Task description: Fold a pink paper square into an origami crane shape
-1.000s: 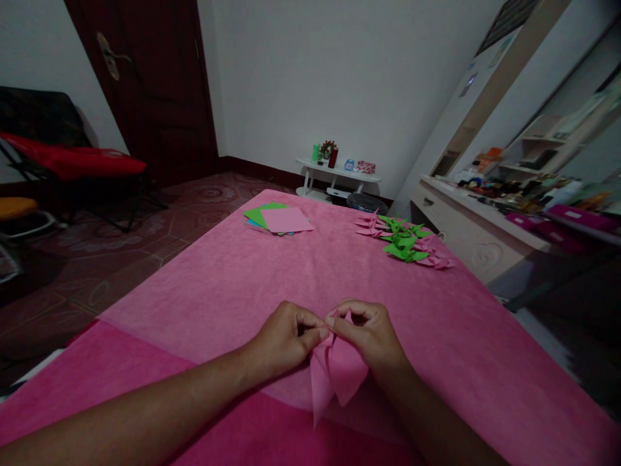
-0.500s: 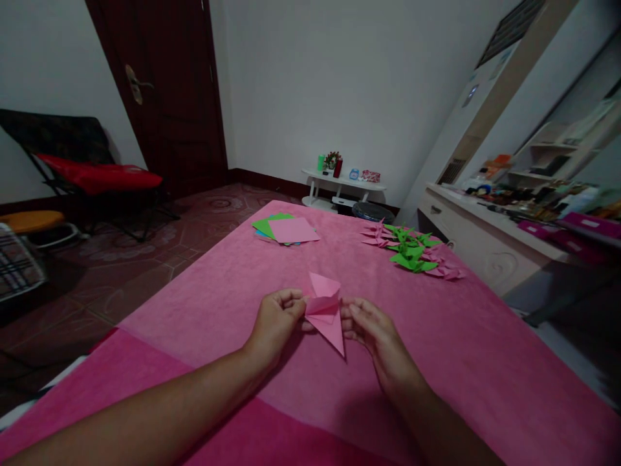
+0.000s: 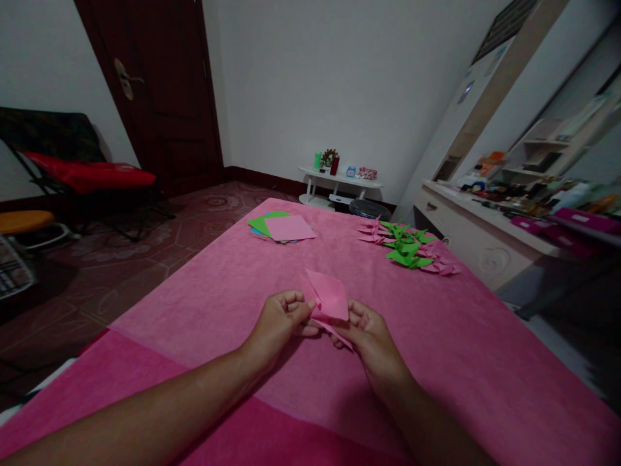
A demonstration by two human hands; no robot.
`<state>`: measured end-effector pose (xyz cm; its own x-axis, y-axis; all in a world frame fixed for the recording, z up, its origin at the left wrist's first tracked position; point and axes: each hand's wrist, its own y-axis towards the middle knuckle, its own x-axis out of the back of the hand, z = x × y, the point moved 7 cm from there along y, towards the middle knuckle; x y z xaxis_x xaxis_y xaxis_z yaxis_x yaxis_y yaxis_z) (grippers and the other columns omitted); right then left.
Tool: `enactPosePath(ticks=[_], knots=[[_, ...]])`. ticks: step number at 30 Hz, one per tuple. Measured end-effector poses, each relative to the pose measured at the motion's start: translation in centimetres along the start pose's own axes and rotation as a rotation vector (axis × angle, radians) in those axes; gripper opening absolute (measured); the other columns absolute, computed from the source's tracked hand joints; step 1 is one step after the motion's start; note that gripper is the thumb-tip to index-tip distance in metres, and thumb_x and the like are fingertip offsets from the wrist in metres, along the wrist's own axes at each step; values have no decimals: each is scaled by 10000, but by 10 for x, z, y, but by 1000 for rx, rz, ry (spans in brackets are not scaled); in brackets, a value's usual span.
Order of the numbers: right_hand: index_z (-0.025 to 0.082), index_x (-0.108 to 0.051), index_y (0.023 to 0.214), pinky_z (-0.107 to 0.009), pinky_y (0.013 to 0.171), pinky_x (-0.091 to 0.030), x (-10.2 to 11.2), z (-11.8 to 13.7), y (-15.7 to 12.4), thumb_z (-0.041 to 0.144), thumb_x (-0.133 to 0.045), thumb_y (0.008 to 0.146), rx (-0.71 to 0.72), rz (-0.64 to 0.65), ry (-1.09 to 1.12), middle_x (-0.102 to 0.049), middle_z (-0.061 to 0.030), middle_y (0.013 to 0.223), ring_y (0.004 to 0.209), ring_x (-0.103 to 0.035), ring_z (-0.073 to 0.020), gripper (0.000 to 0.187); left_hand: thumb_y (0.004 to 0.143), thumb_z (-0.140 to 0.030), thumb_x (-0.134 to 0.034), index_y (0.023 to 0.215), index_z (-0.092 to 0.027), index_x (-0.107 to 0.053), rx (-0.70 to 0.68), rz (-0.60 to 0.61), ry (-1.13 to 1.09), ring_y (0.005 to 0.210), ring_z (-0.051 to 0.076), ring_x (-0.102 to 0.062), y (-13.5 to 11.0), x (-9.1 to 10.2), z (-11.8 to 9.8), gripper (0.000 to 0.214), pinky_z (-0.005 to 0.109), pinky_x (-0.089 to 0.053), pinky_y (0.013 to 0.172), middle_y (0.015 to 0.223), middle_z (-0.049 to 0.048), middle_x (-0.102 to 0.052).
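Observation:
A partly folded pink origami paper (image 3: 332, 294) is held between both hands, just above the pink cloth (image 3: 233, 285). My left hand (image 3: 286, 316) pinches its left edge, the thumb lying on top. On the other side, my right hand (image 3: 366, 330) grips the lower right part, with its thumb against the lower flap. One wide flap stands up at the back, while a narrow point slopes down toward the right hand. Some fingertips are hidden behind the paper.
A stack of square paper sheets (image 3: 290, 228), pink on top, lies at the far left of the cloth. Several folded pink and green paper cranes (image 3: 410, 252) sit at the far right. Beyond them stands a white dresser (image 3: 475, 226) crowded with bottles.
The paper has been turned and its upper flap raised into a broader face. My right thumb has moved in onto the lower flap. The view has shifted slightly.

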<state>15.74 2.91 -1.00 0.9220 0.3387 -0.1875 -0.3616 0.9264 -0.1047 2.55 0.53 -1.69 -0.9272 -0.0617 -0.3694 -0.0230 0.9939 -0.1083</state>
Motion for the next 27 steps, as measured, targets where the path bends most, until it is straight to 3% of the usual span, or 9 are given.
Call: enactPosePath(ticks=[8, 16, 18, 21, 24, 27], knots=[[147, -632, 848, -203, 465, -363, 4, 0, 2, 253, -749, 641, 39, 2, 5, -626, 9, 635, 473, -483, -75, 260, 774, -391, -659, 830, -60, -632, 86, 82, 42, 632, 164, -675, -2, -5, 4, 337, 224, -536, 594, 717, 142, -700], [151, -584, 893, -212, 486, -412, 2, 1, 2, 296, -744, 640, 52, -19, -56, -644, -31, 727, 518, -524, -95, 333, 711, -384, -719, 759, -69, -668, 36, -13, 70, 575, 147, -655, -2, -1, 3, 323, 227, -525, 577, 699, 130, -708], [183, -537, 1018, -240, 551, -473, 6, 5, 1, 247, -758, 600, 124, -71, -105, -645, -60, 892, 637, -590, -134, 478, 714, -378, -714, 736, -73, -667, 13, -34, 87, 582, 152, -658, 0, 2, 2, 310, 232, -526, 579, 698, 127, -708], [246, -478, 1178, -332, 743, -520, 9, 23, -8, 163, -706, 627, 366, -153, -358, -544, -101, 1177, 938, -601, -211, 602, 733, -337, -693, 729, -75, -664, -18, -95, 130, 591, 151, -662, 4, 10, -1, 264, 217, -517, 561, 683, 115, -703], [251, -616, 1024, -392, 879, -472, 0, 35, -19, 129, -646, 691, 579, -145, -708, -456, -97, 1279, 1083, -529, -250, 356, 744, -296, -671, 732, -77, -659, -38, -142, 175, 577, 144, -658, 7, 16, -2, 220, 202, -508, 539, 659, 99, -695], [237, -665, 885, -390, 885, -466, -3, 34, -21, 154, -668, 711, 617, -140, -815, -453, -89, 1259, 1041, -543, -244, 192, 736, -293, -671, 753, -82, -649, -37, -152, 171, 588, 147, -663, 8, 17, -2, 213, 201, -512, 540, 662, 87, -690]])
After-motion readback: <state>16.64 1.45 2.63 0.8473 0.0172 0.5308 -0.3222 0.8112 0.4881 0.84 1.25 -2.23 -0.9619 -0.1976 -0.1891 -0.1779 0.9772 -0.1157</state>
